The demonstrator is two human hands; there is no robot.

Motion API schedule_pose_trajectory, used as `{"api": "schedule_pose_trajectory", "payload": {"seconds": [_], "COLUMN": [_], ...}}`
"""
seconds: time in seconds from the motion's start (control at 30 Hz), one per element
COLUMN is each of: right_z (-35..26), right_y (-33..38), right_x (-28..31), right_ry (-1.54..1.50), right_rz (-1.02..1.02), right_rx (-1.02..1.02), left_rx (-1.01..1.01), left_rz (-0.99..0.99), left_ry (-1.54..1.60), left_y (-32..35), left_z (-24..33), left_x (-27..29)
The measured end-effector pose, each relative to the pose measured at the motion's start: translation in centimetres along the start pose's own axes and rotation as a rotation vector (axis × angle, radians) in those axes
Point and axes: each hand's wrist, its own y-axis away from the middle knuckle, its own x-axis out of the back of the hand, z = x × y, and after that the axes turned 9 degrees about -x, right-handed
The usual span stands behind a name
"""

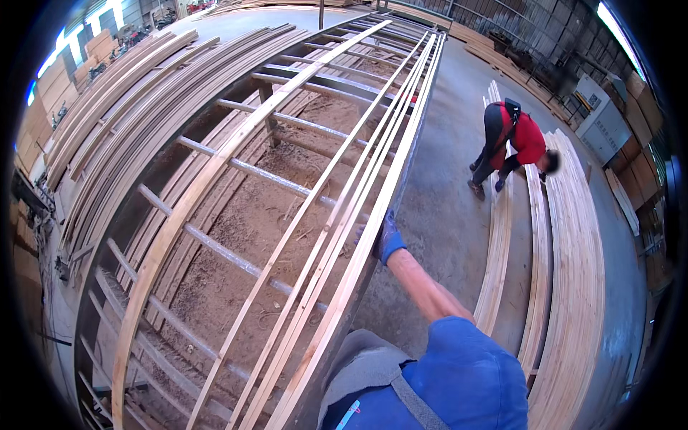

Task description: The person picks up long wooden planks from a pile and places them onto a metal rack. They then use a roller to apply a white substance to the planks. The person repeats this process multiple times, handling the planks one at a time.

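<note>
At the far left of the right hand (389, 240), well apart from it, there are stacked long boards (165, 89), darker than the other wood. Nearer to the hand is a metal roller frame (222, 249), and below its rollers, also to the left of the hand, brown sawdust (229, 294) covers the ground. One wider pale board (192, 192) lies lengthwise over the rollers, left of the hand and apart from it. Between this board and the hand, several narrow wood strips (299, 218) run close together, almost side by side.

The right hand, in a blue glove, is at the outermost strip (333, 315) and grips it at its outer edge. Some blue shows also on the inner side of this strip; the fingers are mostly hidden, so how tight the grip is I cannot tell. The forearm (428, 290) is bare and reaches forward and to the left, rather straight, from a blue sleeve (473, 369) below and right of the hand.

Farther right of the hand, apart from it, piles of pale boards (577, 251) lie low, and a co-worker in red (529, 140) bends deeply over them, beyond the hand.
</note>
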Motion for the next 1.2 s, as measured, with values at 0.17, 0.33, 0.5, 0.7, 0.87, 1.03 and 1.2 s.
{"api": "schedule_pose_trajectory", "payload": {"seconds": [0.17, 0.33, 0.5, 0.7, 0.87, 1.03, 1.2], "right_z": [-1.0, -5.3, -12.6, 10.9, 19.5, 16.8, 15.3], "right_y": [-6.8, 0.9, 10.8, 16.8, 11.6, 10.2, 13.0], "right_x": [1.1, 0.5, -9.4, -21.0, -23.9, -21.3, -18.4], "right_ry": [0.207, 1.282, 1.462, 2.263, 2.263, 2.393, 2.736], "right_rz": [-0.046, 0.025, -0.069, -1.166, -1.354, -1.531, -1.598], "right_rx": [0.003, -0.111, 0.396, 1.001, 0.979, 0.745, 0.914], "left_rx": [0.006, 0.115, 0.016, 0.076, 0.111, 0.162, 0.143], "left_rz": [0.055, 0.037, 0.275, 0.199, 0.176, 0.14, 0.176], "left_ry": [0.021, 0.242, 0.268, 0.278, 0.357, 0.518, 0.095], "left_y": [-1.2, -1.7, -4.6, -6.6, -5.8, -7.7, -12.3], "left_z": [1.0, 3.7, 5.9, 7.5, 7.5, 5.8, 4.3], "left_x": [-1.0, -0.7, -2.6, -1.8, -2.1, 3.7, 4.0]}}
